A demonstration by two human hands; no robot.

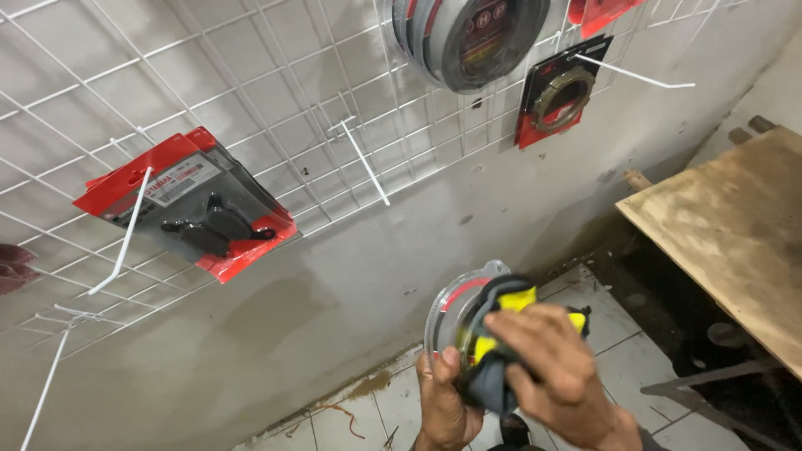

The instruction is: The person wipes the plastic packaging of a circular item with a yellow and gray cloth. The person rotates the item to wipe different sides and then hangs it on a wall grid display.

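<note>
Head view, one frame, catalogued against the white wire grid panel [251, 83] fixed to the grey wall.

Item in hand: one round clear-plastic blister pack with a red inner band [451, 311], disc-shaped, held below the grid panel and over the pale tiled floor [618, 334]. It stands nearly on edge, its flat face turned up and left toward the wall, its small hang tab pointing up toward the grid panel. A disc has no long axis to speak of.

Left hand [444, 405]: clamped on the pack's lower rim, thumb on the front face.

Right hand [558, 367]: closed on one yellow-and-grey soft cloth [494, 355], bunched and pressed against the pack's face; it is slightly blurred.

On the grid panel:
- One stack of flat red-and-grey carded packs holding a dark moulded part [196, 205], at the panel's left, hung on a hook and tilted; the number in the stack cannot be told.
- One black-and-red card bearing a metal toothed ring [558, 93], at the panel's right.
- Several round black-rimmed disc packs [468, 38], at the panel's top, overlapping; count uncertain.
- Bare white wire hooks: at least three, straight and thin, one at centre [365, 163].

Right of the grid panel: one bench of worn, stained plywood [735, 225], flat, rough-edged.
</note>
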